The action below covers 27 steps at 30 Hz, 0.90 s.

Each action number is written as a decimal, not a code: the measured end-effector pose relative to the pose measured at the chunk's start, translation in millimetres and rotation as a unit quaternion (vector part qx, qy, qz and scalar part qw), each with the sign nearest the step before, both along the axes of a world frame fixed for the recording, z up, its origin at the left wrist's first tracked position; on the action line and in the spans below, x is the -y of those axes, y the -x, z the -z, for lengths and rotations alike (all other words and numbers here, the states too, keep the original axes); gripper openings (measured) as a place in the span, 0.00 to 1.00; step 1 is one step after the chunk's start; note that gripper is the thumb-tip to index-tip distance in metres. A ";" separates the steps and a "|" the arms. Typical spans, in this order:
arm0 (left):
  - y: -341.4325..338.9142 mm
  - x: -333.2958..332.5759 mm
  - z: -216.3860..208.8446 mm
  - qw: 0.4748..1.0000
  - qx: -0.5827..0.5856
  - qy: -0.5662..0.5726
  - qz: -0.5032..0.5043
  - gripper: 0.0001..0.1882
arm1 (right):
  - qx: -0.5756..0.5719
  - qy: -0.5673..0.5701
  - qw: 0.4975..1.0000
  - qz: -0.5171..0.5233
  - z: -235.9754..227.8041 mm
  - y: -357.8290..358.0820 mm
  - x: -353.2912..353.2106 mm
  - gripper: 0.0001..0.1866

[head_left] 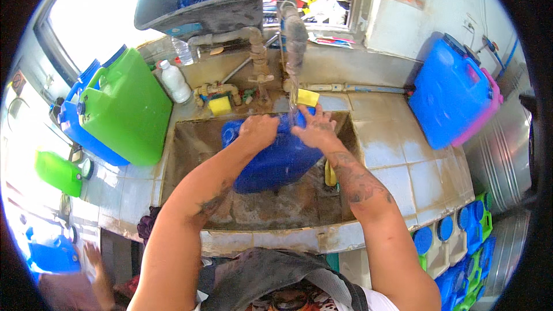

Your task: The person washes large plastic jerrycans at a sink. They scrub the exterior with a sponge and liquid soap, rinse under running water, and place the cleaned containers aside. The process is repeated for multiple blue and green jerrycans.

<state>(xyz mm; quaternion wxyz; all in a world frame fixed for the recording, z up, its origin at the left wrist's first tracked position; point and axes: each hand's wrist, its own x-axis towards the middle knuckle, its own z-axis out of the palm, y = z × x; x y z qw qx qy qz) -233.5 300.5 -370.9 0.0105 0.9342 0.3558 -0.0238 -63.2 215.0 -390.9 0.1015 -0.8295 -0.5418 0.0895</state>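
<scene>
A dark blue jug [275, 164] lies tilted in the sink [259, 213], under the water from the tap pipe [294, 40]. My left hand [259, 131] is closed at the jug's upper left, apparently round its handle. Fingers spread, my right hand [315, 128] lies at the jug's upper right end beside the running water. What is under its palm is hidden. Just beyond those fingers sits a yellow sponge [308, 98]. Another yellow sponge [219, 105] rests on the sink's far ledge, by the brass valves [216, 90].
Green [129, 109] and blue jugs stand on the left counter. More jugs, blue [449, 95] and pink, stand on the right. A white bottle [174, 80] is behind the sink, below a grey tub [201, 8]. At lower left shows another person's hand [92, 255].
</scene>
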 end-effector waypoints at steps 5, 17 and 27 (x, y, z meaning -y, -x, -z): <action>104.5 9.0 -3.2 0.997 0.020 0.028 -0.067 0.14 | 0.024 -0.077 0.977 -0.195 -9.1 69.3 -8.8 0.41; 167.5 -3.5 6.6 0.998 0.021 0.028 -0.052 0.13 | 0.033 0.126 0.932 -0.338 -35.9 110.4 -16.2 0.51; 165.5 2.1 2.1 0.998 0.013 0.026 -0.054 0.12 | 0.129 0.169 0.787 -0.579 -45.3 105.7 -33.1 0.48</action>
